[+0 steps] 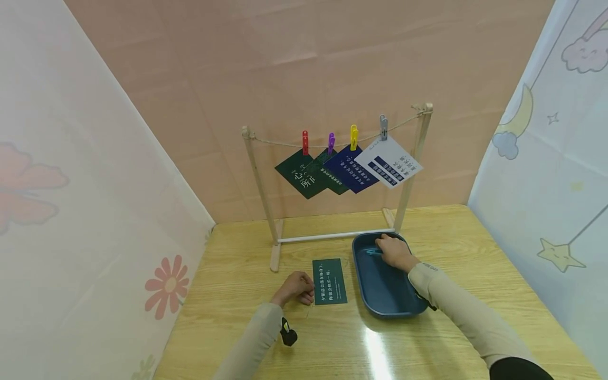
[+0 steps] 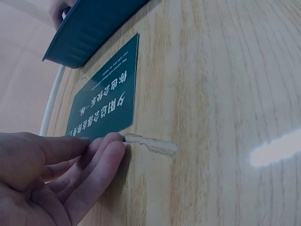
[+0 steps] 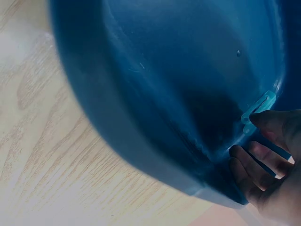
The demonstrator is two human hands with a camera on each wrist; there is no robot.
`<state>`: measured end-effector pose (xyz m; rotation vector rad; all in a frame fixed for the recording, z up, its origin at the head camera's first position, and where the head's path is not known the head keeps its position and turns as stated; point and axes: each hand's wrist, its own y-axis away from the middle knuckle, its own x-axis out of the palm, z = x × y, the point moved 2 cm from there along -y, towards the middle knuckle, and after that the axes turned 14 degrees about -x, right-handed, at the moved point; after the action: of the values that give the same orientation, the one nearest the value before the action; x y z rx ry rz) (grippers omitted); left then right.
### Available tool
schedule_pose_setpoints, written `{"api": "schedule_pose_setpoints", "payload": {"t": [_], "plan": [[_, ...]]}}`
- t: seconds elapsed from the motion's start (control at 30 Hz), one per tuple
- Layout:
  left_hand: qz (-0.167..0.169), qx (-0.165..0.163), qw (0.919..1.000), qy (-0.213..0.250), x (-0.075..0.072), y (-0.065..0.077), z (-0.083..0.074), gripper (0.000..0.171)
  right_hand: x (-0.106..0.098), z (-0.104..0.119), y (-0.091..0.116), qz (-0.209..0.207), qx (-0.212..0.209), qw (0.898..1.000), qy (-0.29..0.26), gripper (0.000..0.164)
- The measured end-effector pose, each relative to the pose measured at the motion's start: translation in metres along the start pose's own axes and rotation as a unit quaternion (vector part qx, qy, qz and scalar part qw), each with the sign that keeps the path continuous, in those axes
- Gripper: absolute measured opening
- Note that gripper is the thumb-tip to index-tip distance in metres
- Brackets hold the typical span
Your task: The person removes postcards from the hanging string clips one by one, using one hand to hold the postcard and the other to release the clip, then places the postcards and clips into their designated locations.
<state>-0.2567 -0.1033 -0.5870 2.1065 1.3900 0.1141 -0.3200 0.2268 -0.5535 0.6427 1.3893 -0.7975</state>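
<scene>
Toward the left, the left hand [image 1: 296, 287] bends its fingers at the left edge of a green card [image 1: 330, 282] flat on the desk [image 1: 328, 343]; whether they pinch it, I cannot tell. Farther right, a turquoise clip [image 1: 373, 252] lies in the blue tray's [image 1: 388, 295] far end, the right hand's [image 1: 397, 253] thumb touching it, grip unclear.

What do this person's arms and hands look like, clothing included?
The left hand and right hand are bare below long beige sleeves. A black device with a yellow-green mark sits at the left wrist; a dark piece shows by the right wrist. Further up the right arm is something black.
</scene>
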Motion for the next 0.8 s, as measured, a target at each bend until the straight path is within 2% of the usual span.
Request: {"api": "schedule_pose_setpoints", "payload": {"t": [0.2,0.37,0.57,0.8], "plan": [[-0.001,0.001,1.0,-0.004,-0.001,0.002,-0.003,0.013,-0.002,0.001,0.001,-0.002,-0.001,1.0,0.0,0.01],[-0.015,0.016,0.9997,-0.013,-0.002,0.004,-0.007,0.015,-0.004,0.001,0.001,-0.012,-0.006,1.0,0.002,0.008],[-0.041,0.025,0.9985,-0.025,-0.002,0.001,-0.011,0.015,-0.008,0.005,0.0,-0.044,-0.015,0.999,0.005,0.008],[-0.053,0.025,0.9983,-0.005,-0.002,-0.003,-0.012,0.015,-0.017,0.008,-0.002,-0.081,-0.025,0.996,0.003,0.007]]}}
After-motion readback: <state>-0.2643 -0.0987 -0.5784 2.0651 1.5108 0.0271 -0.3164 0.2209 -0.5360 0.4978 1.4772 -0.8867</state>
